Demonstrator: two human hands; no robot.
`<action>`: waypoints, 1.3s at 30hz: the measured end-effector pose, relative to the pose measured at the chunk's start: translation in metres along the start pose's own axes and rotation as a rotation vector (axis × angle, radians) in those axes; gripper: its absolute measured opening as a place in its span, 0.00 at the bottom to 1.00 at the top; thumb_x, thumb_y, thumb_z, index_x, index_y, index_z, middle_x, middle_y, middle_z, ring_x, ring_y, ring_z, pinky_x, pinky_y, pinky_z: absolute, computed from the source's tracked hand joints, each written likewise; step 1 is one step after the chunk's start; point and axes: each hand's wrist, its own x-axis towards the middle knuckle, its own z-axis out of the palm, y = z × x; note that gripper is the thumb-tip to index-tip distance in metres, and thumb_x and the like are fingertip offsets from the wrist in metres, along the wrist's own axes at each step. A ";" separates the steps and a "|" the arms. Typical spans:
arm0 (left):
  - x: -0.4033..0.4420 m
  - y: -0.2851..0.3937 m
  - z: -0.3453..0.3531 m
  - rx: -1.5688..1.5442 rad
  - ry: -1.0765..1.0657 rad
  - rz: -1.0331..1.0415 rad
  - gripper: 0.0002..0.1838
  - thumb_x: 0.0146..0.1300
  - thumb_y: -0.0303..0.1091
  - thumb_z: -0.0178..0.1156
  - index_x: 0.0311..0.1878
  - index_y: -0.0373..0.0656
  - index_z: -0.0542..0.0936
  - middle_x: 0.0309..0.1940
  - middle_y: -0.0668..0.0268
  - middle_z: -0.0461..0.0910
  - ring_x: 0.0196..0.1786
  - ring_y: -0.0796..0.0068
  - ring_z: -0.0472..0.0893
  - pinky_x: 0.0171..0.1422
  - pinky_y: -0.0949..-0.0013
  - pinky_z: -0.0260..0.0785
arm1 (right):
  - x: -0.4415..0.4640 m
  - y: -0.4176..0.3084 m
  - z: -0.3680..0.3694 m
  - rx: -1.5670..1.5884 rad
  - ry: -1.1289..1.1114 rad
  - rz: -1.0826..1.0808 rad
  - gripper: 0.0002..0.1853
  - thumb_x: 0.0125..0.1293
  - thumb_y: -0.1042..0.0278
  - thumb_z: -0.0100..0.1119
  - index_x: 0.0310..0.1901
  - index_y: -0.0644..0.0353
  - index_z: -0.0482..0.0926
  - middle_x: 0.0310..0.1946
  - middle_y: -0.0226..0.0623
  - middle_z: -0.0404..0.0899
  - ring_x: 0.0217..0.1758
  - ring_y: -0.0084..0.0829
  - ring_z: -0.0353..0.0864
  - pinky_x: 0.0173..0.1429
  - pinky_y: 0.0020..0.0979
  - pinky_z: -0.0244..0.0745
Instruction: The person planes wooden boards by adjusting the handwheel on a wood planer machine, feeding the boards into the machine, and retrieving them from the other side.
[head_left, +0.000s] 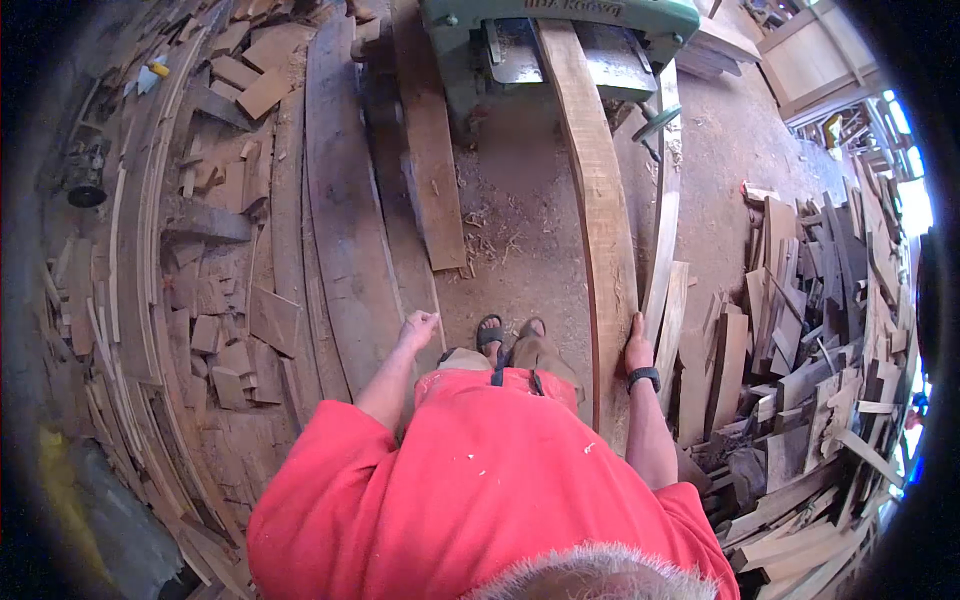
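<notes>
A long wooden plank (590, 170) runs from the green planer (470, 60) back along my right side, its far end on the machine's metal bed. My right hand (637, 350), with a dark watch on the wrist, grips the plank's right edge near my waist; the fingers underneath are hidden. My left hand (420, 328) is held out to the left, closed, with nothing visible in it. Below that hand lie long boards, one of them a wide board (345, 190) on the floor.
Another board (430, 150) lies left of the planer's front. Offcuts (235, 360) cover the floor at left, and a large scrap wood pile (790, 330) fills the right. A handwheel (657, 122) sticks out from the planer. Shavings (495, 240) lie on the floor ahead of my sandalled feet.
</notes>
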 end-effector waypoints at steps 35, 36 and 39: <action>-0.094 -0.026 0.014 -0.254 0.369 -0.229 0.23 0.67 0.48 0.61 0.48 0.34 0.80 0.39 0.58 0.85 0.38 0.73 0.84 0.42 0.68 0.76 | 0.071 -0.059 -0.005 0.548 -0.435 -0.264 0.42 0.73 0.35 0.41 0.66 0.74 0.68 0.62 0.42 0.74 0.63 0.34 0.73 0.70 0.31 0.61; -0.095 -0.028 0.015 -0.222 0.389 -0.231 0.23 0.66 0.49 0.61 0.48 0.34 0.81 0.39 0.57 0.85 0.39 0.70 0.84 0.45 0.66 0.76 | 0.067 -0.064 -0.010 0.575 -0.453 -0.231 0.42 0.73 0.35 0.42 0.66 0.74 0.67 0.62 0.42 0.74 0.63 0.33 0.73 0.70 0.31 0.61; -0.102 -0.037 0.018 -0.156 0.486 -0.246 0.25 0.66 0.51 0.60 0.47 0.34 0.82 0.41 0.53 0.84 0.44 0.62 0.84 0.50 0.62 0.75 | 0.073 -0.073 -0.009 0.591 -0.477 -0.139 0.43 0.73 0.34 0.41 0.69 0.71 0.65 0.64 0.42 0.72 0.63 0.34 0.72 0.69 0.31 0.62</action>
